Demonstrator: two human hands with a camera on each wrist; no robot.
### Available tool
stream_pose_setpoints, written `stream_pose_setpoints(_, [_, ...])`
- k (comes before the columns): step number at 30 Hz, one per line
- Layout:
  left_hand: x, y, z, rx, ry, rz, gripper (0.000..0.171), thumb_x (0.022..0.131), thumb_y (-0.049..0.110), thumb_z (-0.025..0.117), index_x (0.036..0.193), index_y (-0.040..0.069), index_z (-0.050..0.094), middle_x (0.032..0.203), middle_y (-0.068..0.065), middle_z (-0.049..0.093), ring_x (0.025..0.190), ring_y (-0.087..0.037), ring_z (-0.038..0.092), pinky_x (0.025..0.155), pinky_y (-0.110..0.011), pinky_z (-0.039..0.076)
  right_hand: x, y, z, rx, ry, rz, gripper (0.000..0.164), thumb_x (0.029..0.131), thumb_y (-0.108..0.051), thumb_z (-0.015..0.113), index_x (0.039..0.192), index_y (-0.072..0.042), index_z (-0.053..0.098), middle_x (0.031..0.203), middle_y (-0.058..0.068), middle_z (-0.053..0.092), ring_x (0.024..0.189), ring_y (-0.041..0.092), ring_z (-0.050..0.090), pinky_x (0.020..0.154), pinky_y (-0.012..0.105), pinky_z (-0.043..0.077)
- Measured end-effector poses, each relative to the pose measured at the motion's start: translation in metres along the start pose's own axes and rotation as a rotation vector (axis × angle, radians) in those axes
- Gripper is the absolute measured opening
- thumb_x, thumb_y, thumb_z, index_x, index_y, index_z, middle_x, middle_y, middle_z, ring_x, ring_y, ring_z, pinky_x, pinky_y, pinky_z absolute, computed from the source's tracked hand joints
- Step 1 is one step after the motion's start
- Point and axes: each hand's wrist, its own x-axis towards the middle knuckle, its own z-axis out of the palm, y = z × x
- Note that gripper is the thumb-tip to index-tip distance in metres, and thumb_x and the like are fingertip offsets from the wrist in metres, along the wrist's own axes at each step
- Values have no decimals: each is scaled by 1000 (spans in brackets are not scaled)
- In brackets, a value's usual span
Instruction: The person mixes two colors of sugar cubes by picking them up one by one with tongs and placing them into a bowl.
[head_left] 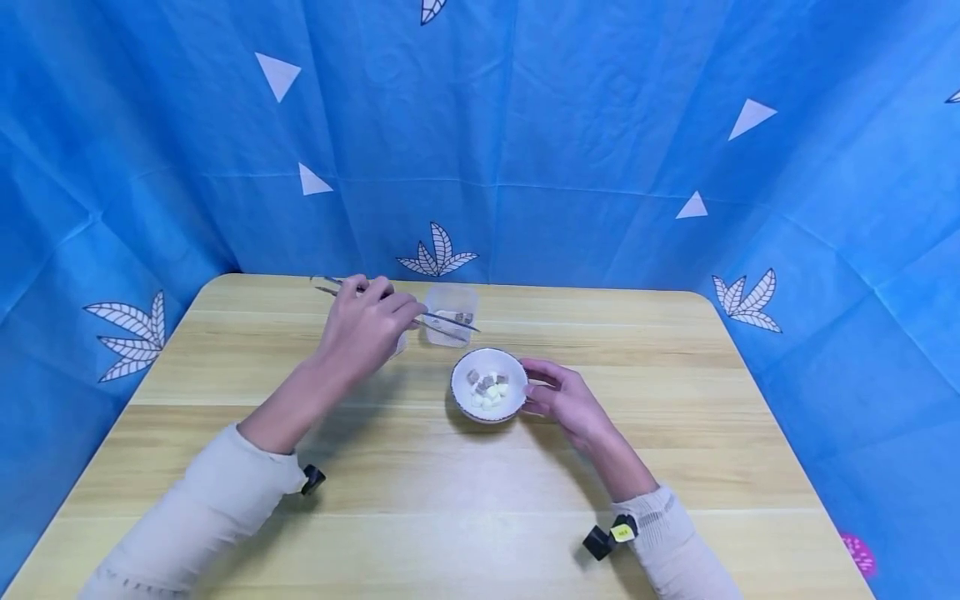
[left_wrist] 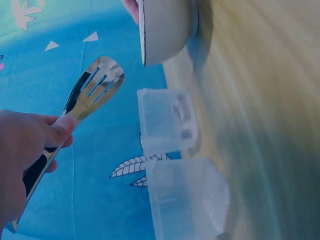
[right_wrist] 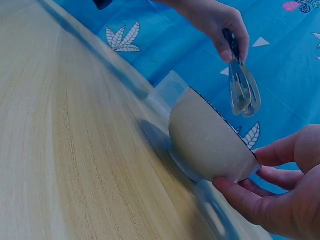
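Observation:
My left hand point(head_left: 367, 325) grips metal tongs point(left_wrist: 102, 82) with slotted ends and dark handle parts. The tips extend over the front of a transparent plastic box point(head_left: 450, 293), near a white bowl, and no piece shows between them. The bowl point(right_wrist: 205, 135) has a dark rim and stands on or just above the table; which one I cannot tell. Inside it lie several grey-brown cubes point(head_left: 487, 382) and white pieces point(head_left: 486, 402). My right hand point(head_left: 562, 398) holds the bowl by its right side, thumb and fingers against the wall.
A second transparent box point(left_wrist: 187, 200) stands beside the first, mostly hidden behind my left hand in the head view. A few small pieces point(head_left: 463, 317) lie in the first box. The wooden table point(head_left: 465, 533) ends at a blue patterned curtain point(head_left: 570, 167).

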Motion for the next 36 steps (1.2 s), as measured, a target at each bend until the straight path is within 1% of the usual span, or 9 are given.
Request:
stream_pose_setpoints(6, [18, -12, -2, 106, 12, 23, 16, 90, 19, 70, 105, 15, 75, 99, -4, 77, 91, -25, 58, 92, -47, 39, -1, -1, 1, 2, 6, 8, 49, 93, 2, 54, 141, -4, 48, 144, 19, 49, 119, 32, 61, 93, 39, 56])
stream_pose_setpoints(9, [28, -16, -3, 158, -23, 31, 14, 94, 13, 66, 104, 13, 76, 98, -4, 76, 93, -26, 57, 95, -47, 37, -1, -1, 1, 3, 9, 11, 49, 93, 3, 54, 141, -3, 48, 144, 19, 49, 119, 32, 61, 93, 39, 56])
stream_pose_setpoints(12, [36, -19, -2, 203, -70, 53, 18, 95, 5, 62, 104, 13, 75, 97, -4, 75, 95, -26, 56, 97, -48, 35, 0, 0, 1, 6, 2, 7, 49, 93, 3, 54, 142, -2, 47, 144, 21, 48, 120, 32, 60, 93, 39, 55])
stream_pose_setpoints(15, [43, -20, 1, 247, -102, 94, 23, 94, -1, 59, 103, 13, 76, 97, -3, 75, 95, -26, 55, 98, -47, 35, 0, 0, 1, 5, -2, 4, 50, 93, 4, 54, 142, 0, 46, 145, 22, 47, 120, 33, 60, 93, 39, 55])
stream_pose_setpoints(19, [52, -20, 8, 304, -138, 158, 26, 95, -3, 56, 98, 14, 76, 95, -2, 75, 96, -25, 55, 102, -45, 34, 1, 0, 1, 7, 4, 8, 50, 93, 4, 54, 142, 0, 46, 145, 22, 47, 119, 32, 61, 93, 39, 56])
stream_pose_setpoints(23, [60, -19, 14, 325, -210, 212, 23, 92, -2, 62, 99, 14, 76, 97, -2, 76, 99, -26, 55, 107, -46, 32, 0, 0, 1, 12, -4, 7, 50, 93, 4, 53, 142, 0, 46, 146, 23, 46, 120, 33, 60, 94, 39, 55])
stream_pose_setpoints(27, [68, -18, 17, 338, -281, 244, 21, 90, -1, 65, 99, 15, 76, 99, -1, 76, 103, -26, 56, 109, -46, 32, 0, 0, 1, 13, -14, -2, 50, 94, 3, 53, 143, 0, 45, 146, 24, 46, 121, 33, 59, 94, 41, 55])
stream_pose_setpoints(33, [74, -18, 23, 335, -398, 243, 20, 88, 3, 69, 101, 17, 76, 101, -1, 76, 109, -26, 58, 112, -47, 30, 0, -1, 1, 11, -3, 3, 49, 94, 4, 53, 142, -1, 47, 144, 21, 48, 119, 30, 61, 94, 40, 55])
stream_pose_setpoints(36, [76, -17, 27, 332, -441, 241, 20, 87, 5, 71, 102, 17, 76, 104, -1, 76, 114, -26, 58, 115, -48, 29, -1, -1, 1, 13, -9, -1, 50, 94, 4, 53, 143, -1, 45, 145, 23, 46, 120, 32, 60, 94, 41, 55])
